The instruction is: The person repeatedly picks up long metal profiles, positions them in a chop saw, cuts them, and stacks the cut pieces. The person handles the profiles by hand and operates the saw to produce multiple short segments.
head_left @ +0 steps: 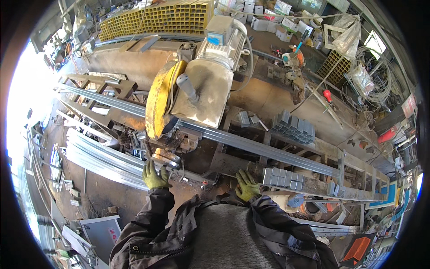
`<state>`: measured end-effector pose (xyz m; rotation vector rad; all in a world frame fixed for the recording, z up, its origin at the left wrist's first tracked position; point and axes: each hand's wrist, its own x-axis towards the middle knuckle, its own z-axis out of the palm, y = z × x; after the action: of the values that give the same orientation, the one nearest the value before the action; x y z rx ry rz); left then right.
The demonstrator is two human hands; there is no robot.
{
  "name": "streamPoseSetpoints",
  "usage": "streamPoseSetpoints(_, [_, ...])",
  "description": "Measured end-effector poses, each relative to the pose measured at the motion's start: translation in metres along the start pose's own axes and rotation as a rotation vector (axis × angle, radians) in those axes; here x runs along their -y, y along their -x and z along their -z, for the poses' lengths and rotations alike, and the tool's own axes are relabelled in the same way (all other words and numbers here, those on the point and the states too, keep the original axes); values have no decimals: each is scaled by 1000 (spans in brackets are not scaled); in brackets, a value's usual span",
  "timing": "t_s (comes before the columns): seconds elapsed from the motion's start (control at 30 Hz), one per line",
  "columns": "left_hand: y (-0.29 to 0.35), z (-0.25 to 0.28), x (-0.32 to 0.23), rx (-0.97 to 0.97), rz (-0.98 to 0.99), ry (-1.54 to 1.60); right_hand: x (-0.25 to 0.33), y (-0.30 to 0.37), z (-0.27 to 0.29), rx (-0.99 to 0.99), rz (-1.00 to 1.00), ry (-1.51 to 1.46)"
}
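The left hand (155, 175) (gloved) curls its grip around the vise handle (165, 159) below the yellow-guarded chop saw (166, 96); the right hand (247, 185) rests, fingers bent, beside stacked cut pieces (282, 178).

Yellow grating stack (156, 20) at back; wire coil (374, 83) right; red-handled screwdriver (329, 97).

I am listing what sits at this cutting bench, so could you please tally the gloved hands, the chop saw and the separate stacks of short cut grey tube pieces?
Gloved hands: 2, left hand and right hand
Chop saw with yellow blade guard: 1
Stacks of short grey tube pieces: 2, far stack and near stack
Total: 5
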<state>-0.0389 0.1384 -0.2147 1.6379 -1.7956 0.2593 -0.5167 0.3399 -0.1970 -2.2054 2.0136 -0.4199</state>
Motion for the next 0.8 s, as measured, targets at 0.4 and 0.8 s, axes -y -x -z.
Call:
streamPoseSetpoints(0.4, [-47,33,45,-25,225,403,39,2,13,-65,-206,-88])
streamPoseSetpoints(0.8, [-111,-62,-283,404,-786,930,42,104,-2,-216,-490,-382])
